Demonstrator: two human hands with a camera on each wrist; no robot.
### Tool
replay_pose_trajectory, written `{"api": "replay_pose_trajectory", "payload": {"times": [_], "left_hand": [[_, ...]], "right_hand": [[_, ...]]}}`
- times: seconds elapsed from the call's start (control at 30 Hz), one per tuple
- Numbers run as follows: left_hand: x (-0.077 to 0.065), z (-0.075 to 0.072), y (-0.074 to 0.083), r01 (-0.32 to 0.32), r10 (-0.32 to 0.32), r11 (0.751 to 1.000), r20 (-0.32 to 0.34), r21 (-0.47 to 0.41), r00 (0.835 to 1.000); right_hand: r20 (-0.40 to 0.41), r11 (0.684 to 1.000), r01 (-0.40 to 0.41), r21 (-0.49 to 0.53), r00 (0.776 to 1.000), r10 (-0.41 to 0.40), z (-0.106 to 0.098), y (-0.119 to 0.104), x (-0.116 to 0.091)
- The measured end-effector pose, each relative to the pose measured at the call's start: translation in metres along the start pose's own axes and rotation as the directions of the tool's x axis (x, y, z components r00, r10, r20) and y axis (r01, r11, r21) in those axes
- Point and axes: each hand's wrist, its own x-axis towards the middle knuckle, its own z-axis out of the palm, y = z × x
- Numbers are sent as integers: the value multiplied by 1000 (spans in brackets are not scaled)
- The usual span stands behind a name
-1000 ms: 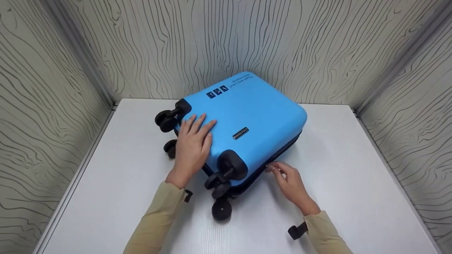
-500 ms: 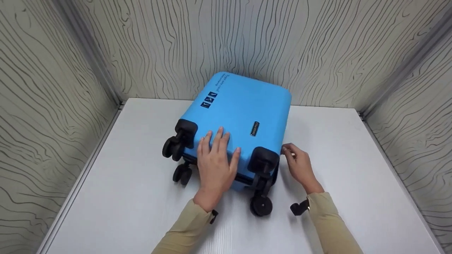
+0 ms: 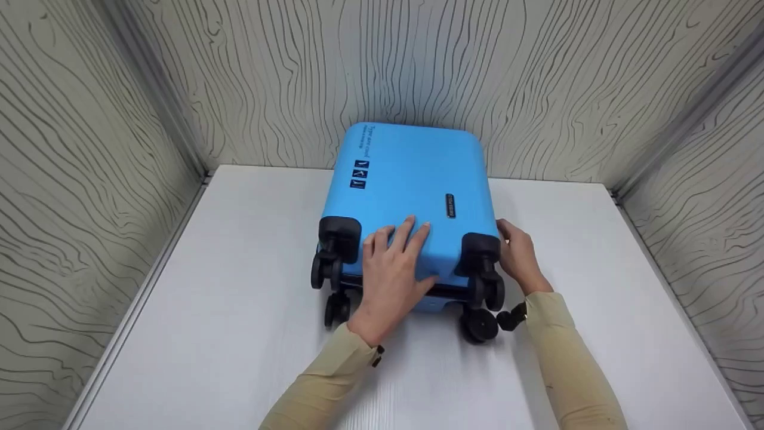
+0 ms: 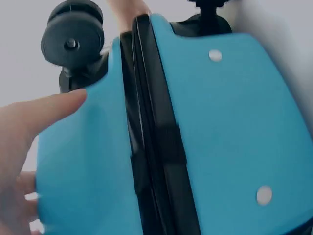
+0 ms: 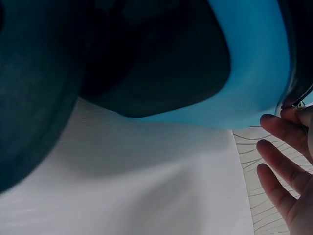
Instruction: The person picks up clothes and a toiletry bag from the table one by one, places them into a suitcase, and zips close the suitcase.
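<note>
A light blue hard-shell suitcase (image 3: 412, 173) lies flat, its wheeled end facing the person. My left hand (image 3: 391, 269) rests on the near edge of its top shell, fingers spread. In the left wrist view, the left thumb (image 4: 68, 103) lies against the shell near a black wheel (image 4: 73, 39), and a black zipper band (image 4: 154, 122) runs between the two shells. At the suitcase's right side is my right hand (image 3: 519, 251), partly hidden by the case. The right wrist view shows its thumb and forefinger pinching a small metal zipper pull (image 5: 300, 104); the other fingers are extended.
The suitcase is on a white table (image 3: 239, 298), close to the back panel (image 3: 418, 60) with its wood-grain pattern. Similar panels stand left and right. Black wheels (image 3: 480, 325) stick out toward the person.
The suitcase has turned counterclockwise, so its wheels now face the person. My left hand has moved right with the case; my right hand has moved right and farther away along its side.
</note>
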Motion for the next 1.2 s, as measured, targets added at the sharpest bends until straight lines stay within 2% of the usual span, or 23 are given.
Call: {"api": "replay_pose_trajectory", "payload": {"times": [0.2,0.33,0.53,0.73,1.0,1.2], "left_hand": [[12,6,-12,-8,2,997,-78,-73,997],[15,8,-14,-8,-2,996,-115,-83,993],[19,8,-11,3,-10,998,-100,-66,995],[20,7,-11,15,-21,998,-93,-61,995],[20,9,-10,8,-15,998,-102,-66,995],[20,9,-9,20,-28,997,-101,-79,994]], "right_hand": [[8,997,26,-75,1000,-25,-2,-3,2],[16,989,61,-135,998,-59,-2,-6,1],[13,973,107,-206,994,-107,-8,-8,-7],[21,960,178,-215,984,-177,-14,-8,-22],[55,973,135,-188,990,-127,-18,-11,-50],[36,979,99,-180,995,-94,-17,-15,-75]]}}
